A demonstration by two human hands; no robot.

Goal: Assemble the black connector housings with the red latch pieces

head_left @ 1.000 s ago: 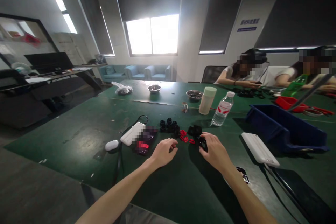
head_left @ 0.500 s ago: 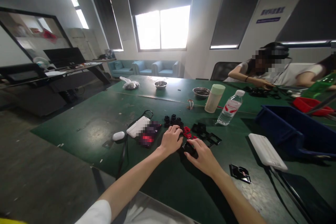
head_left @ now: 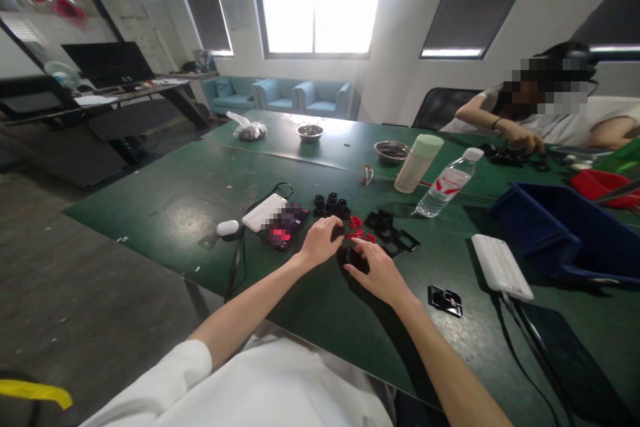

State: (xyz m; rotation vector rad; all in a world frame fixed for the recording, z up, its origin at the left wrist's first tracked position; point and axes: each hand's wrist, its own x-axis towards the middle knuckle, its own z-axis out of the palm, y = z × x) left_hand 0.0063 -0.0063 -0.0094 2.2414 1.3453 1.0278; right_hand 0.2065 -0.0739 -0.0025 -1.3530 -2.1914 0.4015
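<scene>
My left hand [head_left: 323,239] curls its fingers round a small black part [head_left: 337,233], just in front of several black cylindrical parts [head_left: 331,205]. To its right, my right hand [head_left: 374,268] has its thumb and fingers round a black piece [head_left: 356,259] near the tabletop. Red small parts [head_left: 355,222] lie just beyond both hands. Black square frames [head_left: 404,240] are spread to the right of the red parts. A flat black piece with shiny edges [head_left: 445,301] lies apart, right of my right forearm.
On the green table [head_left: 180,193] are a phone [head_left: 287,228], white power banks [head_left: 501,267], a white case [head_left: 227,227], a tumbler [head_left: 419,163], a water bottle [head_left: 449,183], metal bowls [head_left: 310,133] and a blue bin [head_left: 565,233]. Another person's hand [head_left: 525,140] works at the far right.
The view has tilted downward, so the table items sit higher in the picture. My left hand has a black part showing at its fingertips; my right hand stays round its black piece.
</scene>
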